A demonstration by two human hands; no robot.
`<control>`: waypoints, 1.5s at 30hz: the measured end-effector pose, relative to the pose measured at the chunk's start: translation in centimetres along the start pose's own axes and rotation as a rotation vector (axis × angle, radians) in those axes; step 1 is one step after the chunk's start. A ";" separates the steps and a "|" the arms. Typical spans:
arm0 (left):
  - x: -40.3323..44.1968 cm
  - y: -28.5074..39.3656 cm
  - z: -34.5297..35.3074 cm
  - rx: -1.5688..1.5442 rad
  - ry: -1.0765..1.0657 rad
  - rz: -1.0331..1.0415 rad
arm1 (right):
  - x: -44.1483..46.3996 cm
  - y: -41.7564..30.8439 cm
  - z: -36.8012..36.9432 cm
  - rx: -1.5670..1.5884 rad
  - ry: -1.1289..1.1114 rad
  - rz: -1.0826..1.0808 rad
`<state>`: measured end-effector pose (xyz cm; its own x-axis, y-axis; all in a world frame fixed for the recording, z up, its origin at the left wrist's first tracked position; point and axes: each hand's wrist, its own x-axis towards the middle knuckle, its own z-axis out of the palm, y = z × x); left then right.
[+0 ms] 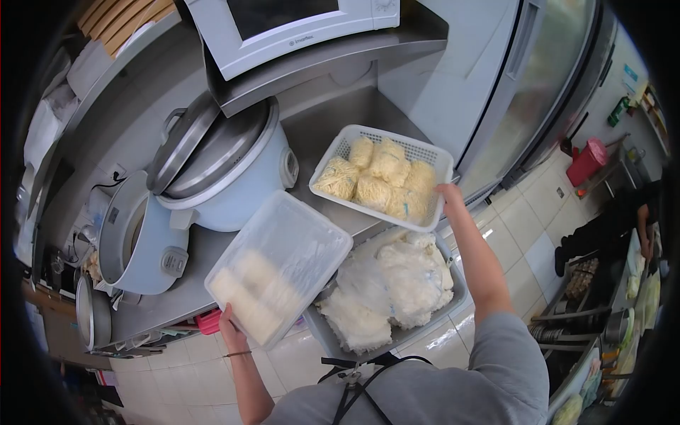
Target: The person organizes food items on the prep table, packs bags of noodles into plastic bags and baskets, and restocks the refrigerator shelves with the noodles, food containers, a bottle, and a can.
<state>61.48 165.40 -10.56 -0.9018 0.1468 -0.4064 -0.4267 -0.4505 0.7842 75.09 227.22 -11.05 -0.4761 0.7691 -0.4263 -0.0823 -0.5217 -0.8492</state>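
Observation:
My left hand (231, 333) is closed on the near left corner of a translucent plastic container (304, 237), tilted, with several pale blocks showing at its lower end. My right hand (451, 200) grips the right rim of a white perforated basket (343, 142). Inside that basket lie several clear bags of yellowish noodles (386, 164). Between my arms and close to my body is a grey bin (457, 290) piled with white, shredded-looking food (407, 283) in clear plastic bags. My fingers' undersides are hidden by the container and basket.
A large light-blue cooker (234, 180) with a tilted metal lid (185, 145) stands on the steel counter (322, 113). Left of it is another blue cooker (142, 241). Above hangs a shelf with a white microwave (297, 35). Another person (602, 227) stands at the far right.

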 end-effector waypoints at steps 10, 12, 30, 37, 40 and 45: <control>-1.6 -3.6 5.6 -0.002 0.048 0.034 | -12.5 -4.2 -6.4 0.235 0.040 0.102; -1.5 -4.8 6.7 0.005 -0.023 0.050 | -13.8 -5.6 -9.1 0.272 0.004 0.087; 7.3 -14.9 28.9 0.007 -0.179 -0.153 | -33.6 -10.3 -32.3 0.377 0.572 -0.114; 17.7 -15.2 38.7 0.147 -0.188 -0.104 | -36.9 -8.9 -30.7 0.426 0.613 -0.035; 22.5 -14.5 43.3 0.092 -0.068 -0.058 | -37.0 -8.7 -28.9 0.411 0.569 0.004; 30.6 -13.3 44.6 0.295 0.106 0.078 | -34.8 -9.7 -23.8 0.392 0.454 0.072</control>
<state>36.54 215.14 -12.55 -0.9271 0.0220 -0.3742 -0.3719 -0.1801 0.9106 113.29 214.29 4.61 -0.0779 0.7624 -0.6424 -0.4218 -0.6091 -0.6716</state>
